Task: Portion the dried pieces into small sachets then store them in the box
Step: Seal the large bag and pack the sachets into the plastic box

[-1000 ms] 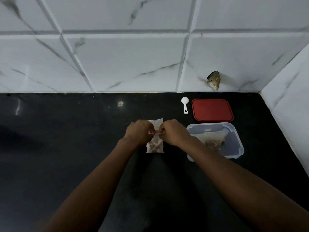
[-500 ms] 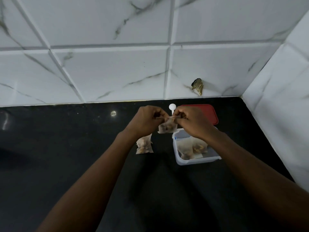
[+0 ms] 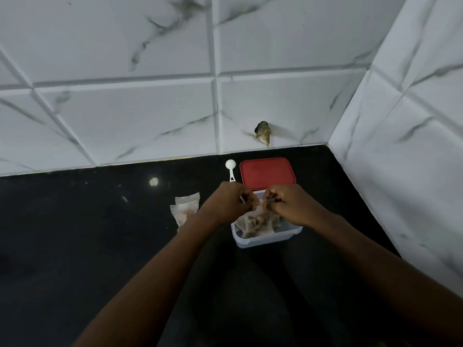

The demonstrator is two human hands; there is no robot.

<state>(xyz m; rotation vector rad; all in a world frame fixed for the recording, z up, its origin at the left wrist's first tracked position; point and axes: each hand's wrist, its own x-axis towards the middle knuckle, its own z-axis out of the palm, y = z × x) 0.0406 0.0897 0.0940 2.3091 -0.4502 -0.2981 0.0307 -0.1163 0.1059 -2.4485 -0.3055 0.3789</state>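
Note:
A small translucent sachet [image 3: 256, 217] with brown dried pieces hangs over the clear plastic box [image 3: 265, 239]. My left hand [image 3: 229, 202] and my right hand [image 3: 292, 204] each pinch its top edge. The box holds other filled sachets, partly hidden behind the held one. Two more sachets [image 3: 186, 209] lie on the black counter [image 3: 75, 246] to the left of my left wrist.
The box's red lid [image 3: 266, 172] lies flat behind the box, near the wall. A white measuring spoon [image 3: 230, 169] lies left of the lid. White marble tiles form the back wall and the right wall, meeting in a corner.
Both hands carried the sachet from the counter rightward, and it now hangs lower, over the open box. The sachets lying on the counter stayed in place.

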